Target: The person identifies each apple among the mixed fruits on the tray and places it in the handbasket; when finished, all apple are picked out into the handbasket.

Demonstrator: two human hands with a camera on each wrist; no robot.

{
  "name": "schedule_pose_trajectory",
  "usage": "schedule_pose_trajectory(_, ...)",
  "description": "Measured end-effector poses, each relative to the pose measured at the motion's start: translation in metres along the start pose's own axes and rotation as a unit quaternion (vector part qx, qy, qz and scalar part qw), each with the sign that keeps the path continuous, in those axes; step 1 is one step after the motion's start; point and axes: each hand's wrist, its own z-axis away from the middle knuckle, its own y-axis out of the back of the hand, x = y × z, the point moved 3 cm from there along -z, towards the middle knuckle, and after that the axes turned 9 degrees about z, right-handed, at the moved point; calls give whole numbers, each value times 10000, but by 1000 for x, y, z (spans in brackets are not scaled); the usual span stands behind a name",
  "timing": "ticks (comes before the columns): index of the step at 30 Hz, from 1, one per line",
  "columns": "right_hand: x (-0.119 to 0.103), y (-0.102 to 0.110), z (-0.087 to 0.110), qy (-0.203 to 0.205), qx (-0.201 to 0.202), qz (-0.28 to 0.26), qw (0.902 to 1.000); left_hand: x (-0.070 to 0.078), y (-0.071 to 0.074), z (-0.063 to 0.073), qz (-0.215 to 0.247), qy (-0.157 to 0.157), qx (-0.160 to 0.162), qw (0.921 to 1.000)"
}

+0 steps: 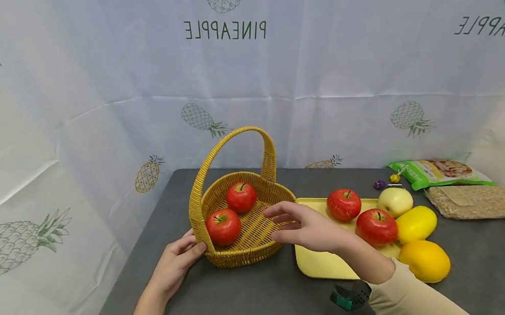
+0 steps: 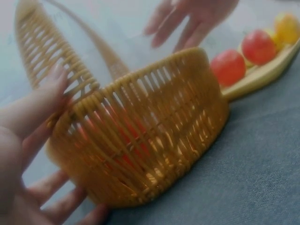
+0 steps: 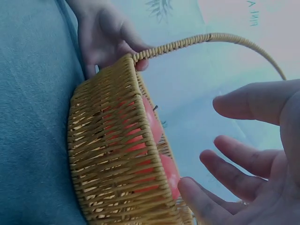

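A left hand (image 1: 176, 265) grasps a golden wicker basket (image 1: 249, 256) at the foot of its arched handle (image 1: 198, 214), thumb in front, fingers behind, on a dark surface (image 1: 249, 301). The open-weave basket faces upward, its handle spanning roughly 8 to 1 o'clock over the mouth; the bowl's long axis is hard to tell. Inside sit two glossy red apples (image 1: 224, 228), stems up, at 9 and 12 o'clock. A right hand (image 1: 308, 226), fingers loosely extended, hovers by the rim at 3 o'clock, its forearm blocking part of a yellow tray (image 1: 314, 264) bearing two more apples (image 1: 343, 204). Beside these, toward 3 and 4 o'clock, rest a pale fruit (image 1: 395, 201), a yellow fruit (image 1: 416, 224) and an orange-coloured fruit (image 1: 425, 261); farther toward 3 lie two lollipops (image 1: 379, 184), a green packet (image 1: 439, 173) and a bag of grain (image 1: 483, 201).
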Motion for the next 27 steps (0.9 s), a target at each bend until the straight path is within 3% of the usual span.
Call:
schedule_pose_trajectory(6,17,7,18,-280,518,-155,9981,-1,-1,-1,23,-23,-50,10000)
schedule_pose_trajectory(15,32,10,43,-696,937,-239,9929,-1,-1,1,-51,20,67,10000)
schedule_pose_trajectory(22,48,13,59,-1236,1519,-213,9804,0,-3,1,-25,-52,-56,10000)
schedule_pose_trajectory(27,52,24,63,-1425,1853,111,9722,-1,0,0,-33,-67,-83,9999)
